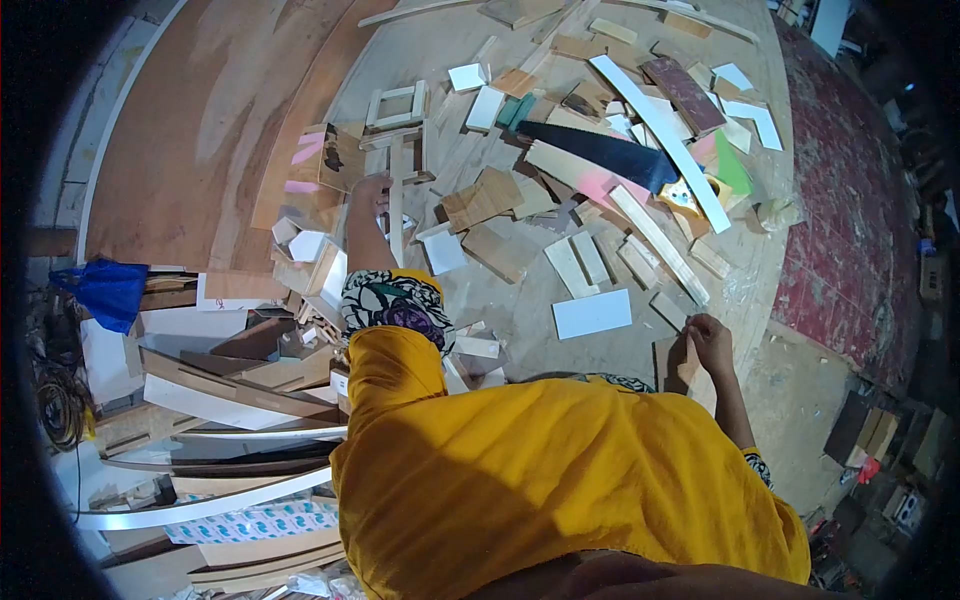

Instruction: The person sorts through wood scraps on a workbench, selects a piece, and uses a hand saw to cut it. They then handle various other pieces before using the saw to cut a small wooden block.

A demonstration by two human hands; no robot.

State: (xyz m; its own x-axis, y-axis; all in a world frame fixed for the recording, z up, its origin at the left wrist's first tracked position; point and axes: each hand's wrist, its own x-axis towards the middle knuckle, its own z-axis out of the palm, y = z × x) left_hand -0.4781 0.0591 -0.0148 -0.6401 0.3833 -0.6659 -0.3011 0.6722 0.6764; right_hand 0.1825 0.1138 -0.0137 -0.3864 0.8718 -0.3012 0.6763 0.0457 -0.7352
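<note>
My left hand (371, 194) reaches forward, its fingers closed at the side of a pale wooden strip (396, 215). That strip points away from me, its far end by a small wooden frame (398, 106). A wooden block with a dark patch (342, 157) stands just left of this hand. On the right, my right hand (710, 345) is closed, thumb and fingertips pinched together; what lies between them is too small to make out. Close to those fingertips is a brown wooden board (673, 362), partly covered by my shirt. A white rectangular panel (592, 314) lies a little to the left.
Wood offcuts cover the worktable (490, 350). Among them lie a handsaw (600, 152) with a dark blade, a long white strip (660, 143) and a pale batten (659, 245). A large plywood sheet (190, 130) is at left, above stacked boards (230, 390) and a blue bag (105, 293).
</note>
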